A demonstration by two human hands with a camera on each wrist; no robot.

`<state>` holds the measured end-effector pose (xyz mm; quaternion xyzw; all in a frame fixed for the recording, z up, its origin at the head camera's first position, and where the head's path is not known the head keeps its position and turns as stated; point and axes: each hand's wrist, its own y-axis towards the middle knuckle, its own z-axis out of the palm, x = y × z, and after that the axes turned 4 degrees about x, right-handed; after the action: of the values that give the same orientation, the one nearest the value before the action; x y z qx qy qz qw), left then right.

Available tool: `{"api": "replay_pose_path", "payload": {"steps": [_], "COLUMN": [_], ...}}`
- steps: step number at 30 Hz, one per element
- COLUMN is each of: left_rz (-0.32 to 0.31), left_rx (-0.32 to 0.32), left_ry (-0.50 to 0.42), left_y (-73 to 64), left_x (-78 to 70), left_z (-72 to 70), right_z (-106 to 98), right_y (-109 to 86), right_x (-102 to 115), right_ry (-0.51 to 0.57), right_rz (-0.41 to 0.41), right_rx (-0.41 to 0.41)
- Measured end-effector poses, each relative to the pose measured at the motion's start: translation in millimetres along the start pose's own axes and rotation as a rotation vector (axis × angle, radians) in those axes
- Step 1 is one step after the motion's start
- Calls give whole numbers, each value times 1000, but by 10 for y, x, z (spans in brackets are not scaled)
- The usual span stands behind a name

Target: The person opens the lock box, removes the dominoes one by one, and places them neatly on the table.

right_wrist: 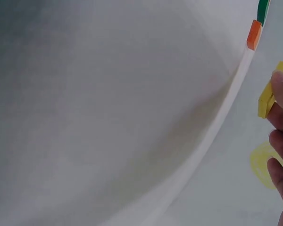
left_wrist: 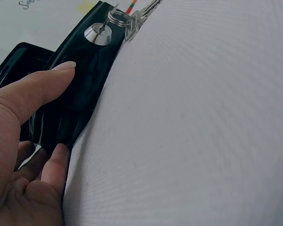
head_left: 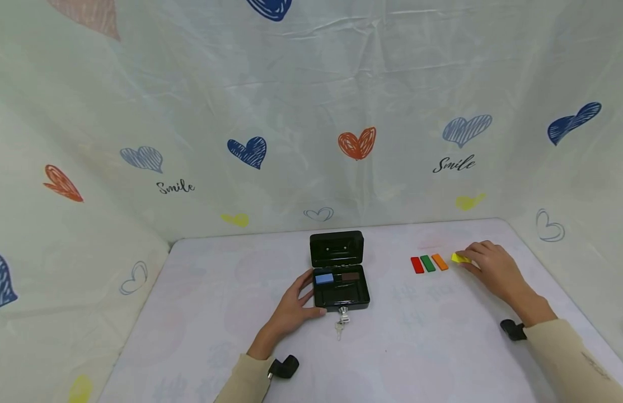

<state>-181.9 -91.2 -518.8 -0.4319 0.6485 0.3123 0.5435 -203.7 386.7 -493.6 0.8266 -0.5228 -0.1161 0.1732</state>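
1 desk (head_left: 200, 313), 1 cash box (head_left: 359, 306) w/ its lid up. L grip (head_left: 289, 307) has hold of the box's near-left corner. R grip (head_left: 495, 268) pinches 1 yellow block (head_left: 459, 258) toward the desk's far right — prob the pick-up step rn; next move calls for a steady pinch imo. Others: 1 red block (head_left: 417, 265), 1 green block (head_left: 428, 263), 1 orange block (head_left: 440, 262) on the desk; 1 blue block (head_left: 324, 278), 1 brown block (head_left: 350, 276) in the box. Keys (left_wrist: 133, 26) at the lock (left_wrist: 98, 35) — can't tell how many.

I've got the black rectangular box (head_left: 338, 292) leftmost — flat yellow block (head_left: 459, 258) rightmost, flat red, green and orange blocks (head_left: 427, 263) between.
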Motion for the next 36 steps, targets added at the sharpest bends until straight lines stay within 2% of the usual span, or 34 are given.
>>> {"api": "replay_pose_path", "payload": {"steps": [3, 9, 13, 20, 23, 30, 36], "left_rz": [-2, -10, -16, -11, -6, -9, -2], "left_rx": [-7, -13, -16, -7, -3, -12, -17], "left_ry": [1, 5, 7, -5, 0, 0, 9], "left_y": [58, 57, 35, -40, -44, 47, 55], "left_x": [153, 163, 116, -103, -111, 121, 170], "left_z": [-6, -2, 9, 15, 13, 10, 5], "right_z": [8, 51, 78, 72, 76, 112, 144], "right_y": [31, 113, 151, 190, 201, 221, 240], "right_x": [13, 52, 76, 123, 135, 136, 117], "right_ry": [-14, -27, -33, -22, -22, -36, -45], "right_rz": [29, 81, 98, 115, 137, 163, 172], "right_rx": [34, 96, 122, 175, 206, 236, 258]}}
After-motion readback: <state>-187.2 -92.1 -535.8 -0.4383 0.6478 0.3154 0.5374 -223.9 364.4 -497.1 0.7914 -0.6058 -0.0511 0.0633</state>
